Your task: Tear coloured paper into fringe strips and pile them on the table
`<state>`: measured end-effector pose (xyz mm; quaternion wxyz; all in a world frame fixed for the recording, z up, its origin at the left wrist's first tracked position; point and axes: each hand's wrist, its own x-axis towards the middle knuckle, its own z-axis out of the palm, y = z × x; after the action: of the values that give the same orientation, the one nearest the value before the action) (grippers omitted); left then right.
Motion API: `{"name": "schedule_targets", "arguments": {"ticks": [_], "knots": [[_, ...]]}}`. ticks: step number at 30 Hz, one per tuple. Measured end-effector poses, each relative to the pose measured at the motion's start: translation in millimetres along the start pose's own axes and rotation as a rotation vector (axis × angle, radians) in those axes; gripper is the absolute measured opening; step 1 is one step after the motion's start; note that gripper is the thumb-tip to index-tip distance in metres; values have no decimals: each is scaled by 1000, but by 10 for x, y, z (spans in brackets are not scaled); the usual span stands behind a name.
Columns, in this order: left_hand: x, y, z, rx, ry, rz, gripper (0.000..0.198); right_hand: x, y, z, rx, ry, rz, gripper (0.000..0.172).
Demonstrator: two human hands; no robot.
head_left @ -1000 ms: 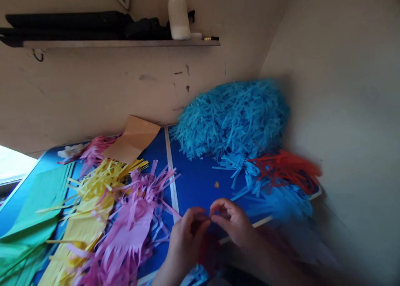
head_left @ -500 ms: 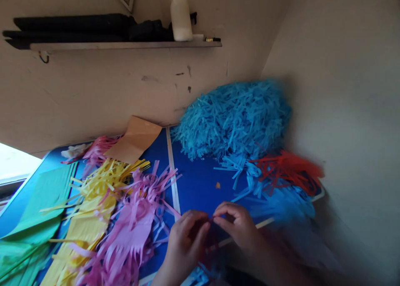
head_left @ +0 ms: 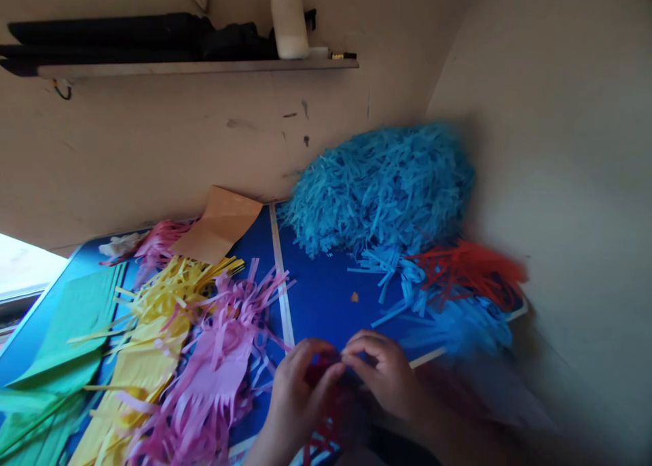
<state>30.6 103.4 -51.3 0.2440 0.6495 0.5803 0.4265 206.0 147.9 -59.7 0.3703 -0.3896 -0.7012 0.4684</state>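
Note:
My left hand (head_left: 298, 395) and my right hand (head_left: 386, 376) meet at the near edge of the blue table (head_left: 326, 296). The fingers of both are curled and pinched together on a piece of red fringed paper (head_left: 326, 411) that hangs down between them; it is dark and partly hidden by my fingers. Pink fringed paper (head_left: 214, 364) lies just left of my left hand. Light blue fringe strips (head_left: 448, 323) lie to the right of my right hand.
A big heap of blue shredded paper (head_left: 382, 187) fills the far corner, with red fringe (head_left: 468, 269) beside it by the right wall. Yellow fringe (head_left: 153, 316), green paper (head_left: 56, 344) and a tan sheet (head_left: 219, 225) lie left. A shelf (head_left: 193, 65) holds a white bottle (head_left: 288, 18).
Both hands have stayed together at the table's near edge and shifted slightly. More of the red paper now shows between and below them. The view has moved a little.

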Motion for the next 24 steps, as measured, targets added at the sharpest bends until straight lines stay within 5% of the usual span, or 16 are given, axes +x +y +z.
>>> {"name": "schedule_targets", "arguments": {"ticks": [6, 16, 24], "knots": [[10, 11, -10, -8, -67, 23, 12, 11, -49, 13, -6, -4, 4, 15], [1, 38, 40, -47, 124, 108, 10, 15, -50, 39, -72, 85, -76, 13], [-18, 45, 63, -486, -71, -389, 25, 16, -34, -14, 85, -35, 21, 9]]}}
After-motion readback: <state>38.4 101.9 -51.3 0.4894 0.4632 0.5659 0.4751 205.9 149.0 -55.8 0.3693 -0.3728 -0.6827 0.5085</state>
